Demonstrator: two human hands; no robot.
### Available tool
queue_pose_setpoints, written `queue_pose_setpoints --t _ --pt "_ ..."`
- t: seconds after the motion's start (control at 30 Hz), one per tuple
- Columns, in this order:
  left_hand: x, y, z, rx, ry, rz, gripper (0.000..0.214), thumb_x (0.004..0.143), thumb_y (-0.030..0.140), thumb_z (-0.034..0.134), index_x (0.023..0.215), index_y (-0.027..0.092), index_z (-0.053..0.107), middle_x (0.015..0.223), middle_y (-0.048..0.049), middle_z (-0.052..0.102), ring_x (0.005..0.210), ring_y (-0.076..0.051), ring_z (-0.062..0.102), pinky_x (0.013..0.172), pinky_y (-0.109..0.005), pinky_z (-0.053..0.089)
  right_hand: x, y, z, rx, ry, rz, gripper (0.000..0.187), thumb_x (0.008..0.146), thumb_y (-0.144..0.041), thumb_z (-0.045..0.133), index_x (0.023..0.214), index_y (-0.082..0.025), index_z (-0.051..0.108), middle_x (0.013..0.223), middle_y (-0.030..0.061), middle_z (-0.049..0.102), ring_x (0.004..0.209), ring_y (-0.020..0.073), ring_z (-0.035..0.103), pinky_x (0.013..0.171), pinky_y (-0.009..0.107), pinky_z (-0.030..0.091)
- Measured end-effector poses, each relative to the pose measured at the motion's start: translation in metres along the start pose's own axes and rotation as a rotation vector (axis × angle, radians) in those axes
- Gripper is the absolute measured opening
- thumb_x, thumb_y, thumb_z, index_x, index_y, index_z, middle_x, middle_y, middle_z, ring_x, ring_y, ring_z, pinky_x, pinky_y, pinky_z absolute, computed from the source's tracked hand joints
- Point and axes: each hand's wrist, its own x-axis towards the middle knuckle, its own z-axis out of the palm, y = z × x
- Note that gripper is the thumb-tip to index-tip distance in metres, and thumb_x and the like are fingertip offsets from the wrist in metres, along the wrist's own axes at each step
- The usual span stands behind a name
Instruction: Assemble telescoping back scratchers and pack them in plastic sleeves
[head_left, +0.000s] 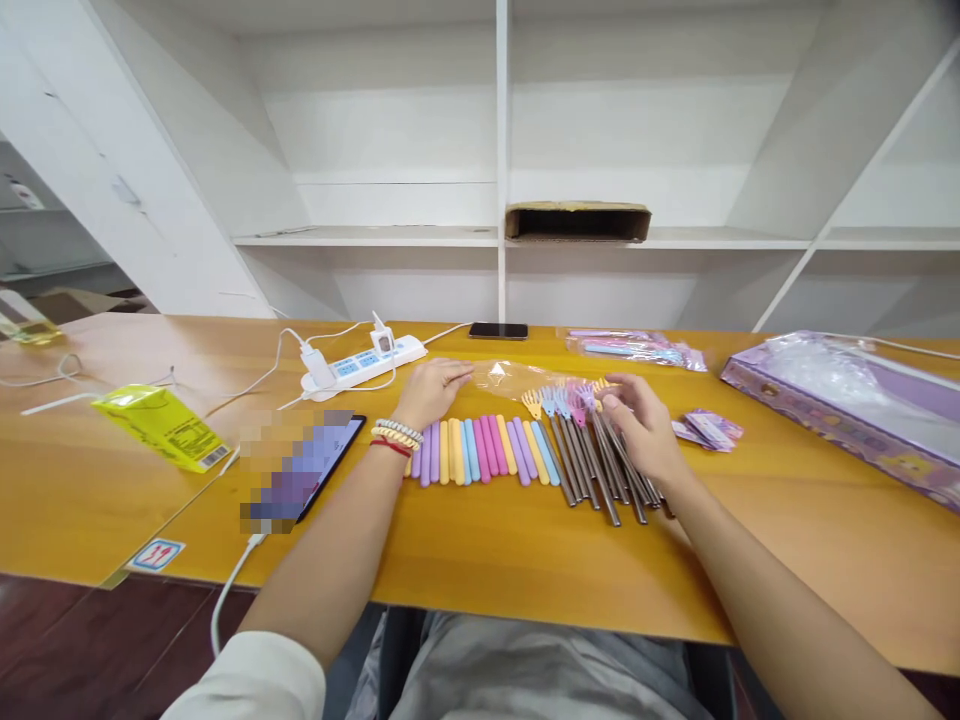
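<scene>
My left hand [433, 390] lies flat on the wooden table [525, 560], fingers stretched out and touching a clear plastic bag [517, 377]. Just in front of it lies a row of pastel handles [484, 450] in purple, yellow, blue and pink. My right hand [643, 428] rests on a bunch of metal telescopic rods [592, 460] with small coloured claw heads [562, 400]; its fingers curl over the rods near the heads. Beaded bracelets circle my left wrist [396, 435].
A white power strip [364, 365] with chargers and cables, a dark phone [498, 330], a tablet [315, 465], a yellow packet [161, 425], packed bags [637, 348], small purple packets [709, 428] and a purple box [847, 410] lie about. White shelves with a cardboard box [577, 222] stand behind.
</scene>
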Motion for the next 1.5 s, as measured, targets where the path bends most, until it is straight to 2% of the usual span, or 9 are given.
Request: queue_pose_setpoints --t 0.13,0.37,0.6,0.77,0.97,1.1,1.27,1.4,1.5 --pt "0.001 0.009 0.003 0.033 0.033 0.094 0.03 0.088 0.03 0.044 0.108 0.026 0.067 0.112 -0.0008 0.066 0.112 -0.02 0.056 0.101 -0.043 0.04 0.003 -0.003 -0.002 0.277 -0.105 0.209 0.035 0.078 -0.049 0.056 0.092 -0.018 0.057 0.073 0.0029 0.061 0.055 0.0115 0.053 0.045 0.023 0.04" --pt "0.004 0.009 -0.002 0.089 0.069 0.199 0.027 0.087 0.026 0.045 0.101 0.027 0.069 0.11 -0.0004 0.067 0.114 -0.019 0.053 0.102 -0.043 0.038 0.007 0.0 -0.003 0.436 -0.371 0.479 0.036 0.064 -0.042 0.072 0.084 -0.015 0.059 0.057 -0.0013 0.055 0.042 0.0069 0.046 0.037 0.018 0.027" --pt "0.005 0.007 -0.01 0.147 0.238 0.083 0.025 0.087 0.03 0.047 0.098 0.028 0.069 0.122 -0.0013 0.06 0.119 -0.02 0.048 0.102 -0.042 0.035 0.008 0.002 0.002 0.385 -0.343 0.421 0.036 0.063 -0.045 0.072 0.076 -0.014 0.057 0.048 -0.004 0.049 0.039 0.0071 0.044 0.037 0.019 0.027" --pt "0.003 0.038 -0.007 0.07 0.504 -0.097 0.034 0.086 0.037 0.047 0.106 0.015 0.063 0.106 -0.0114 0.063 0.102 -0.022 0.055 0.092 -0.037 0.039 0.006 0.0 0.006 0.437 -0.121 0.373 0.037 0.063 -0.047 0.072 0.075 -0.015 0.057 0.051 -0.0037 0.051 0.04 0.0061 0.043 0.038 0.019 0.031" --pt "-0.01 0.113 -0.003 -0.174 -0.024 -0.049 0.047 0.089 0.045 0.037 0.057 0.017 0.055 0.058 -0.0013 0.057 0.061 -0.015 0.053 0.062 -0.029 0.036 -0.001 -0.014 0.014 0.543 -0.026 0.319 0.033 0.068 -0.045 0.069 0.079 -0.016 0.059 0.06 -0.0005 0.06 0.045 0.0078 0.048 0.039 0.019 0.033" --pt "-0.018 0.136 0.008 -0.642 -0.203 -0.197 0.034 0.084 0.046 0.049 0.069 0.018 0.06 0.055 0.0012 0.056 0.052 -0.013 0.051 0.053 -0.026 0.036 -0.006 -0.022 0.02 0.563 -0.135 0.299 0.032 0.068 -0.046 0.069 0.08 -0.018 0.059 0.061 -0.0011 0.061 0.044 0.0086 0.05 0.037 0.019 0.032" --pt "-0.011 0.125 0.019 -1.18 -0.081 -0.404 0.033 0.069 0.028 0.07 0.098 0.014 0.061 0.077 -0.0025 0.066 0.067 -0.013 0.06 0.063 -0.025 0.046 -0.008 -0.022 0.022 0.476 -0.278 0.267 0.03 0.075 -0.046 0.062 0.082 -0.018 0.058 0.063 -0.0009 0.061 0.049 0.0086 0.052 0.046 0.021 0.04" --pt "-0.001 0.102 0.012 -1.207 0.069 -0.475 0.031 0.063 0.026 0.074 0.087 0.012 0.061 0.072 -0.0034 0.066 0.063 -0.012 0.061 0.063 -0.027 0.049 0.001 -0.014 0.004 0.176 -0.145 0.091 0.029 0.08 -0.045 0.057 0.082 -0.016 0.062 0.07 0.002 0.063 0.061 0.0105 0.056 0.059 0.023 0.044" --pt "0.006 0.084 -0.002 -1.183 0.372 -0.445 0.03 0.063 0.025 0.074 0.086 0.013 0.059 0.074 -0.0027 0.066 0.065 -0.012 0.062 0.066 -0.027 0.051 0.02 -0.007 -0.023 0.063 0.014 0.062 0.031 0.079 -0.045 0.057 0.075 -0.015 0.061 0.067 0.003 0.063 0.058 0.0105 0.055 0.057 0.023 0.043"
